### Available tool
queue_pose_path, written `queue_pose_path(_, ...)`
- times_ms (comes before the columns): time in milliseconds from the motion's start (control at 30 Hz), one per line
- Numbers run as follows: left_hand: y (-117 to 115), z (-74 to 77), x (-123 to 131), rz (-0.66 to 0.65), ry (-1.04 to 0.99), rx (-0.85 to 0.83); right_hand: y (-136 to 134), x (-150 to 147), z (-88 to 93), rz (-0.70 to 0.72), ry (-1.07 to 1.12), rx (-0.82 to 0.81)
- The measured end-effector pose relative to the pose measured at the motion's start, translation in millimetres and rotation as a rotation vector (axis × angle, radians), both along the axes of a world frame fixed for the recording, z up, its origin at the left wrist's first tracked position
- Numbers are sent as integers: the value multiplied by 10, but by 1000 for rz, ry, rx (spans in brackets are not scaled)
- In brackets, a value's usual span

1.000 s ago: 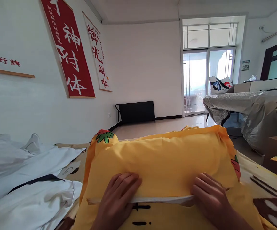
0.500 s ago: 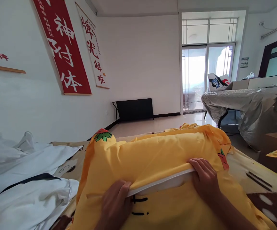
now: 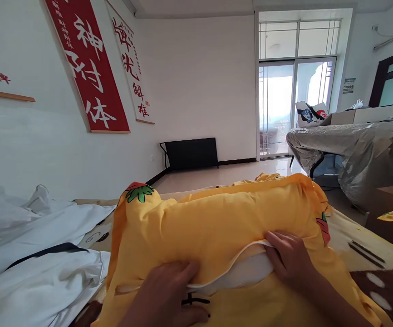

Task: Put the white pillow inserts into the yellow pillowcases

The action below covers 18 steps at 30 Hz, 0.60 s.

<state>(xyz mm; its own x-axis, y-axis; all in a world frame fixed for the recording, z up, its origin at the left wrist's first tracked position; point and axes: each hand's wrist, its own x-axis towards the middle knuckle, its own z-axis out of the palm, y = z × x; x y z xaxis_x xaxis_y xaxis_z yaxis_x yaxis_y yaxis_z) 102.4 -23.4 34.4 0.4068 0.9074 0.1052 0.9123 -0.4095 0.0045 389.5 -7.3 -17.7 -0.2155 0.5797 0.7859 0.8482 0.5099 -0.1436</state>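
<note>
A yellow pillowcase [image 3: 196,218] with printed strawberries lies in front of me, puffed out. Its white-edged opening gapes in the middle, and a white pillow [image 3: 251,269] shows inside. My left hand [image 3: 162,290] straddles the left part of the slit, its fingers on the upper fabric and its thumb on the lower, gripping the cloth. At the right end of the gap, my right hand [image 3: 292,256] is closed on the upper edge, with some fingertips hidden in the folds.
White cloth [image 3: 46,272] with a dark stripe lies at left on the patterned blanket [image 3: 363,236]. A cardboard box [image 3: 392,200] stands at right, near a plastic-covered table [image 3: 346,136]. A black folded panel [image 3: 191,154] leans by the far wall.
The taut upper edge of the opening now curves up, showing more of the white pillow. My left hand has spread across the slit; my right hand has moved slightly down.
</note>
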Motion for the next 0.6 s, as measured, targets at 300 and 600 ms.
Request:
queue_pose_path(300, 257, -137, -11, 40, -2, 60, -482, -197, 182, 107, -167, -116)
queue_pose_path(600, 234, -203, -46, -8, -9, 206, -283, -175, 87, -13, -181, -12)
